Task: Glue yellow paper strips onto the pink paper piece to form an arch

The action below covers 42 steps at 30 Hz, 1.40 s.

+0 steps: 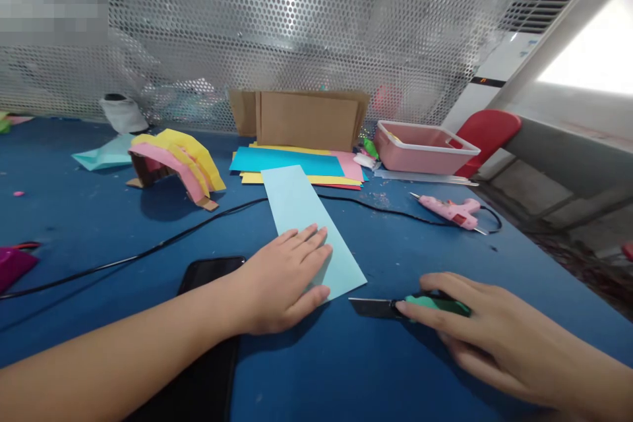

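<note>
A strip of light blue paper (pixel 302 201) lies slanting across the blue table. My left hand (pixel 287 277) rests flat on its near part, fingers stretched out. To the right of the paper's near end, my right hand (pixel 487 333) grips a utility knife (pixel 430 305) with a green handle. The knife's blade (pixel 370 307) is out and points left, just below the paper's corner and apart from it. Under my left forearm lies a black phone-like slab (pixel 210 369), partly covered by the arm.
Coloured sheets (pixel 291 161) and brown cardboard (pixel 309 119) stand behind the paper. A pink glue gun (pixel 452 210) lies right, its black cable (pixel 198 227) crossing the table. A pink basket (pixel 420 151) sits at the back right, a pink-and-yellow paper arch (pixel 173 161) at left.
</note>
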Motion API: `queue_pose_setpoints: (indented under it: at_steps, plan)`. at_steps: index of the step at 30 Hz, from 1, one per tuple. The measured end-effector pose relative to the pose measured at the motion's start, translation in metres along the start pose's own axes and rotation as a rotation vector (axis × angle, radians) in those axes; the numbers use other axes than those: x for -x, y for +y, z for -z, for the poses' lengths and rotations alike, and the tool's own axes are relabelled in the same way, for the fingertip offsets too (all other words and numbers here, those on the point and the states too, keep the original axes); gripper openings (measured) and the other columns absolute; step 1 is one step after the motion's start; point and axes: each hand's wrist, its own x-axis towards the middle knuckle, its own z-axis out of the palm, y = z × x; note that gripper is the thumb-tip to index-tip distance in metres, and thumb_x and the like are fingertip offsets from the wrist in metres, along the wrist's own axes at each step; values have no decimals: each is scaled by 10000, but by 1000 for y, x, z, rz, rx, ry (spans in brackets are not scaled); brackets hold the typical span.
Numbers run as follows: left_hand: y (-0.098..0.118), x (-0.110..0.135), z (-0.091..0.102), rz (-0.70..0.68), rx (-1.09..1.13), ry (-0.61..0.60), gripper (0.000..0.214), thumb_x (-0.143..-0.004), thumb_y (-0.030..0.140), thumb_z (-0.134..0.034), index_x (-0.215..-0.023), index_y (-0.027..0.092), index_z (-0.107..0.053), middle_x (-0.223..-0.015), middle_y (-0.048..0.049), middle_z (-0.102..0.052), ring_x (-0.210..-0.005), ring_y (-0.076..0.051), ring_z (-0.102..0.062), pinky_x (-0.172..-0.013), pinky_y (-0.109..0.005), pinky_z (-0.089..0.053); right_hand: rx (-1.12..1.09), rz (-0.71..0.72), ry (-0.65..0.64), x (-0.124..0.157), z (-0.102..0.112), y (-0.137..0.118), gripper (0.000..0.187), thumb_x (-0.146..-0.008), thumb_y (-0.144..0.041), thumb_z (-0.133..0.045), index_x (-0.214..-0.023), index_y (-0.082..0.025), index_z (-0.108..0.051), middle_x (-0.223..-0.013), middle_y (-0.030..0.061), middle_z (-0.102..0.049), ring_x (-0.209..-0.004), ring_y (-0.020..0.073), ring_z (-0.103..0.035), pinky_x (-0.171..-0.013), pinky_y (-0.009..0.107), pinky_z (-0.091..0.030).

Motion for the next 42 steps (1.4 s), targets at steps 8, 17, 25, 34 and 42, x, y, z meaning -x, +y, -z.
queue_pose_setpoints:
  at_steps: [8, 17, 25, 34, 42]
  plan:
    - [-1, 0, -3, -55, -37, 12, 574, -991, 428, -243, -1478, 134, -323, -1597, -104, -184, -1482, -267, -138, -1183, -506, -194, 136, -17, 47, -5, -9, -8, 447, -999, -194, -269, -1343, -321, -525, -890, 76, -618, -618, 130, -627, -508, 233, -505]
    - [0, -2, -2, -83, 1, 3, 580, -975, 407, -295, -1487, 135, -306, -1594, -92, -182, -1478, -279, -158, -1177, -518, -200, 140, -63, 6, -9, -9, -11, 420, -991, -220, -304, -1341, -308, -520, -880, 68, -604, -594, 136, -607, -502, 235, -470]
    - [-1, -6, 0, -215, 65, -32, 553, -963, 291, -295, -1508, 201, -273, -1588, -8, -207, -1477, -262, -175, -1175, -522, -202, 137, -73, -21, -23, -5, -32, 486, -927, -150, -319, -1371, -226, -502, -833, 74, -599, -493, 123, -587, -417, 225, -439]
    - [1, -8, -2, -227, 98, -7, 561, -970, 381, -295, -1491, 174, -313, -1582, -34, -222, -1476, -279, -175, -1167, -558, -204, 191, -157, 23, -31, -15, -43, 489, -879, -147, -356, -1326, -228, -539, -839, 60, -610, -397, 118, -525, -367, 254, -372]
    - [-1, -9, -7, -256, 106, 9, 578, -980, 414, -276, -1501, 164, -281, -1585, -41, -215, -1472, -275, -185, -1175, -573, -188, 224, -148, 48, -37, -14, -48, 520, -796, -65, -351, -1249, -188, -576, -811, 68, -616, -438, 140, -549, -387, 267, -355]
